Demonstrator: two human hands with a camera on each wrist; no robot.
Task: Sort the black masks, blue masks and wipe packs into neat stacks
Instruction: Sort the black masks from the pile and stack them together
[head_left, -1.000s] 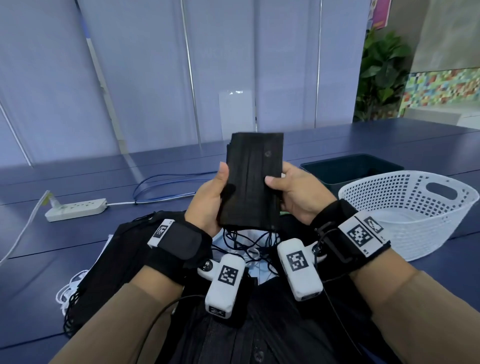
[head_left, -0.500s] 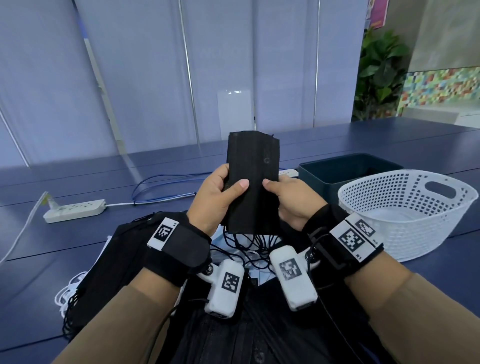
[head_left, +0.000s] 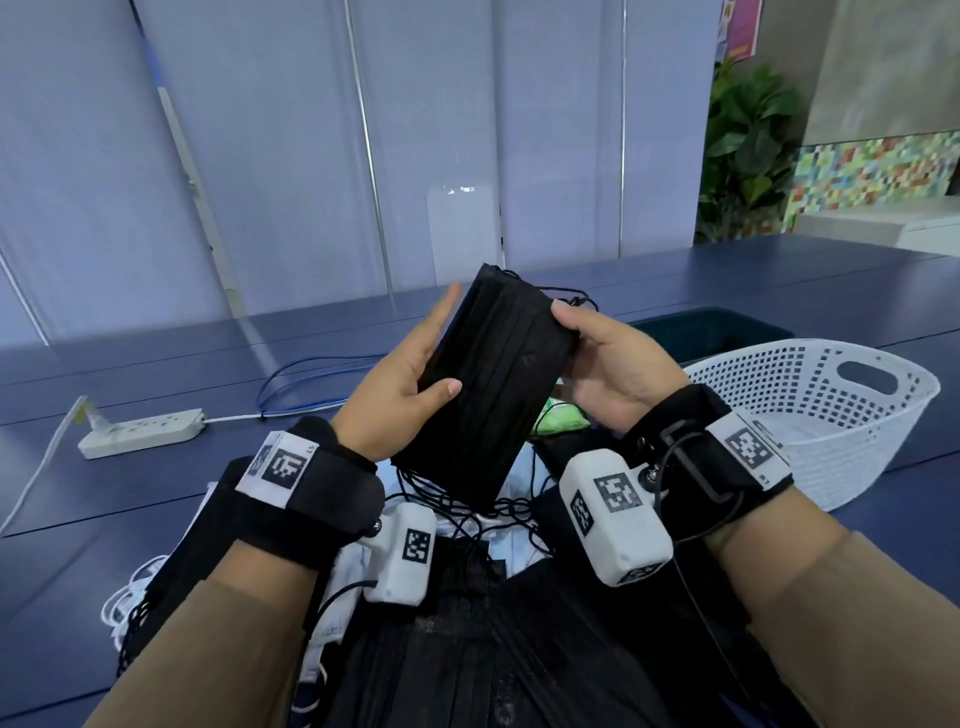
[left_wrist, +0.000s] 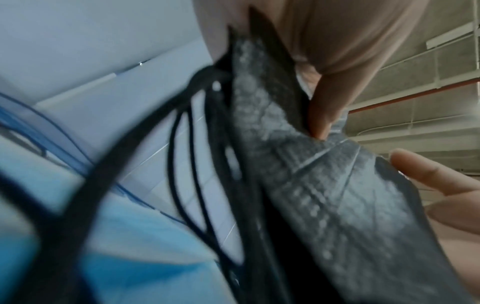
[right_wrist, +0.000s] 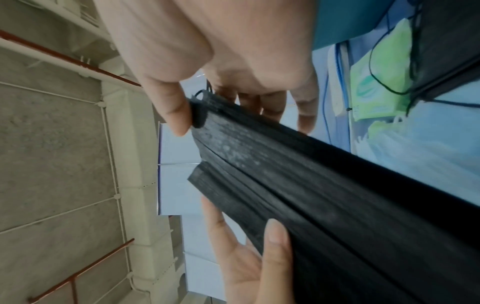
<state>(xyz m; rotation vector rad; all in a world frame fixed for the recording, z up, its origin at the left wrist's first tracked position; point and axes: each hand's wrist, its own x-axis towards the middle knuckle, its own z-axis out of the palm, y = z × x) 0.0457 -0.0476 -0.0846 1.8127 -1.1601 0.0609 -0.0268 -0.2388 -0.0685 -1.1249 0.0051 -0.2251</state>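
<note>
Nearest, loose black and blue masks (head_left: 524, 540) lie heaped on the surface (head_left: 130, 499). Above them, both hands grasp a bundle of black masks (head_left: 498, 384), long axis tilted up and away: left hand (head_left: 405, 395) thumb over its face, right hand (head_left: 618, 374) fingers pinching the upper right edge. Beyond, a green wipe pack (head_left: 563, 418) and white basket (head_left: 831, 415).
</note>
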